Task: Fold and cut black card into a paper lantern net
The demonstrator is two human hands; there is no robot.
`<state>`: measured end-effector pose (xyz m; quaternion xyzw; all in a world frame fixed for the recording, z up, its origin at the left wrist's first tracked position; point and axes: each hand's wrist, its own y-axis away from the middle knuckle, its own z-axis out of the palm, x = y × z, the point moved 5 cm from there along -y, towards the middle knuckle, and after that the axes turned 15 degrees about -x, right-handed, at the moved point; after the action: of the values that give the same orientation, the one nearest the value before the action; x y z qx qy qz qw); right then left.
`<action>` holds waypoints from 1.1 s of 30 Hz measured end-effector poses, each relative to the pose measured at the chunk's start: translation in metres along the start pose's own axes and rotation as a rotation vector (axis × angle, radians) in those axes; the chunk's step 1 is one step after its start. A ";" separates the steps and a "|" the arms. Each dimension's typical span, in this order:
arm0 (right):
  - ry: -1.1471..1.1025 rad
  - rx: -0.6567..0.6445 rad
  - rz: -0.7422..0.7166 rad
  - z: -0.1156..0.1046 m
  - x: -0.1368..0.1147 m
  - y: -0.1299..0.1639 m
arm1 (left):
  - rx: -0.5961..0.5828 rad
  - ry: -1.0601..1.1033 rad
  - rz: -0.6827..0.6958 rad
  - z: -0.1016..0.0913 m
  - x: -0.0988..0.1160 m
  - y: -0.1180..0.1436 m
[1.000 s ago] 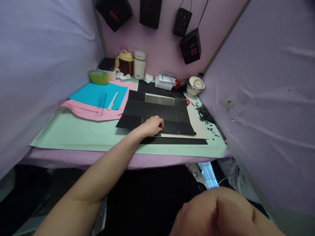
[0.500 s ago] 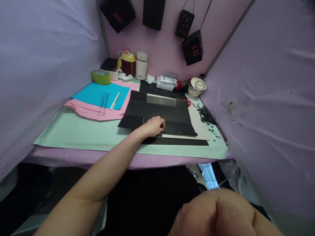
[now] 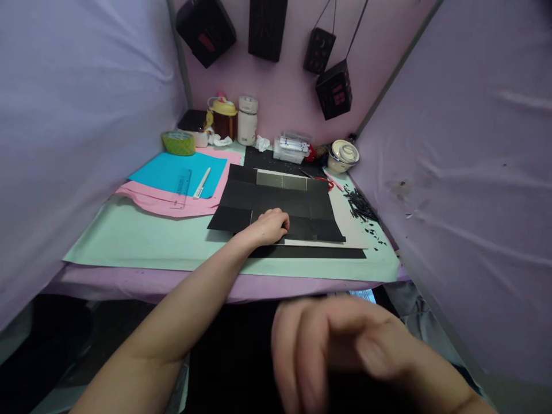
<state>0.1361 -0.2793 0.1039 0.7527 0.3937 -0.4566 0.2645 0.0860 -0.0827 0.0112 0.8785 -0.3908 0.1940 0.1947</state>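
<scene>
A creased black paper sheet with fold lines and cut slits lies on a white board. At the sheet's front edge, my left hand rests with its fingers curled closed on the paper; the fingertips are partly hidden. Close to the camera, below the table's front edge, is my right hand, somewhat blurred. Its fingers bend loosely, the thumb stands apart from them, and nothing shows in it. Red-handled scissors lie beside the sheet's far right corner.
Black paper scraps are heaped at the right. A ruler and a white pen lie over blue paper at the left. Bottles, a marker case and a lidded bowl stand behind. Black paper lanterns hang above.
My right hand has risen from the bottom of the view toward the table, its fingers now visible. My left hand stays on the black paper. The view has tilted up slightly.
</scene>
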 end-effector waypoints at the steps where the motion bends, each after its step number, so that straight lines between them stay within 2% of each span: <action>1: 0.081 0.060 0.052 -0.012 0.010 0.003 | 0.010 -0.006 0.006 0.000 0.000 0.001; 3: 0.392 0.314 0.248 -0.042 0.039 0.017 | 0.027 -0.018 0.018 0.001 0.001 0.002; 5: 0.688 0.476 0.427 -0.063 0.074 0.035 | 0.041 -0.032 0.028 0.001 0.002 0.003; 8: 0.900 0.442 0.474 -0.070 0.118 0.050 | 0.052 -0.057 0.035 0.000 0.003 0.004; 11: 0.933 0.414 0.480 -0.064 0.139 0.054 | 0.050 -0.090 0.040 -0.002 0.004 0.005; 14: 0.934 0.445 0.500 -0.060 0.141 0.052 | 0.045 -0.120 0.043 -0.004 0.009 0.008; 17: 0.941 0.467 0.509 -0.059 0.140 0.049 | 0.096 -0.209 0.017 0.002 0.026 0.015; 21: 0.998 0.484 0.543 -0.058 0.140 0.047 | 0.151 -0.427 0.073 0.031 0.065 0.025; 23: 1.041 0.482 0.568 -0.057 0.140 0.045 | 0.159 -0.495 0.084 0.047 0.077 0.026; 27: 1.108 0.470 0.595 -0.055 0.135 0.040 | 0.188 -0.588 0.055 0.064 0.082 0.024; 33: 1.122 0.472 0.562 -0.055 0.133 0.038 | 0.179 -0.648 0.060 0.065 0.082 0.023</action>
<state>0.2304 -0.2116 0.0108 0.9876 0.1501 0.0160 -0.0431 0.1315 -0.1796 0.0007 0.8963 -0.4394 -0.0561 -0.0232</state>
